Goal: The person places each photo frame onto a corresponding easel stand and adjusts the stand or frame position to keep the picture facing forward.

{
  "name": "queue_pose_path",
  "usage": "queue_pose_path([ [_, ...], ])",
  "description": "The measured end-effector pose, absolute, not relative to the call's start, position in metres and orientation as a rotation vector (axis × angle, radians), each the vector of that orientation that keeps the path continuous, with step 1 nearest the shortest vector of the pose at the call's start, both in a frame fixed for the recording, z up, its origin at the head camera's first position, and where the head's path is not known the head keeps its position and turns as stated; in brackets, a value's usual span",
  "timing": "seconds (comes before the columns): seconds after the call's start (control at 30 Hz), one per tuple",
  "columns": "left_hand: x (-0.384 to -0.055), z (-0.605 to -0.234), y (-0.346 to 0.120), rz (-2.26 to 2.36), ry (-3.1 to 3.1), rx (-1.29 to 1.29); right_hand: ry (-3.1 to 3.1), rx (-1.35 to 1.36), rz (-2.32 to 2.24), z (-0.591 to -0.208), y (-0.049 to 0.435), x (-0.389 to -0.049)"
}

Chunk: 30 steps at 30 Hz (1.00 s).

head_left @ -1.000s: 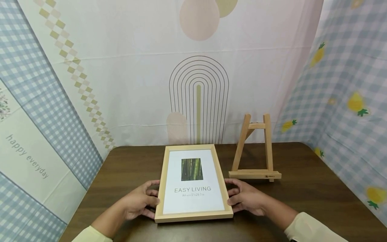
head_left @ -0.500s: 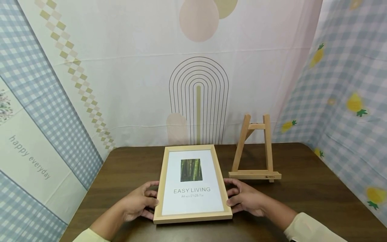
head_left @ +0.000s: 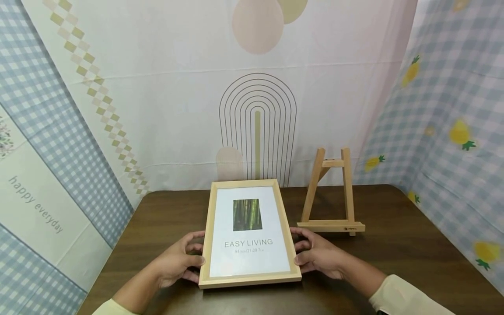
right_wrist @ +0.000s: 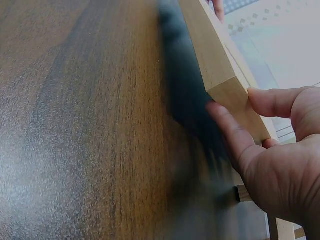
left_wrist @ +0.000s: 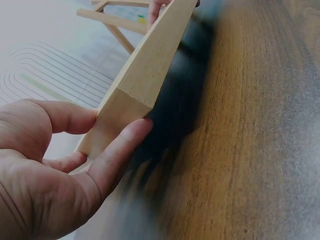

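Observation:
A light wooden picture frame [head_left: 250,258] with a white insert, a small bamboo photo and the words "EASY LIVING" is held between both hands. My left hand [head_left: 179,260] grips its left side near the lower corner, thumb on the edge and fingers at the side and underneath. On the opposite side my right hand [head_left: 320,258] grips it likewise. Both wrist views show a dark gap and shadow under the picture frame's near edge [left_wrist: 150,65], which is raised off the table. To the right stands a small wooden easel [head_left: 348,197] with a ledge along its front.
The dark brown wooden table [head_left: 165,210] extends around the picture frame. Behind it hangs a pale cloth [head_left: 177,109] with printed arches. Checked cloths [head_left: 437,144] enclose the left and right sides.
The picture frame's far edge has risen slightly in the head view, and the whole frame has shifted a little left. Both hands keep their grip; the easel stays in place.

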<state>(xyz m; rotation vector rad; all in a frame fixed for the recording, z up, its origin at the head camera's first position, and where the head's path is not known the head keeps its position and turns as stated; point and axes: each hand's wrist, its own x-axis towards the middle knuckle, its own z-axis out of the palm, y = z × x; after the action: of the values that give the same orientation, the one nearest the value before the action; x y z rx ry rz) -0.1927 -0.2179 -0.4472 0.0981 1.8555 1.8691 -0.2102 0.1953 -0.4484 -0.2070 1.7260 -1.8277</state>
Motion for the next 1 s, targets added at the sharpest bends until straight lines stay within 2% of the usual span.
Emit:
queue_pose_path([
  [1.0, -0.1921, -0.441, -0.2144, 1.905, 1.959, 0.135, 1.862, -0.237, -1.838, -0.442, 0.1929, -0.2101],
])
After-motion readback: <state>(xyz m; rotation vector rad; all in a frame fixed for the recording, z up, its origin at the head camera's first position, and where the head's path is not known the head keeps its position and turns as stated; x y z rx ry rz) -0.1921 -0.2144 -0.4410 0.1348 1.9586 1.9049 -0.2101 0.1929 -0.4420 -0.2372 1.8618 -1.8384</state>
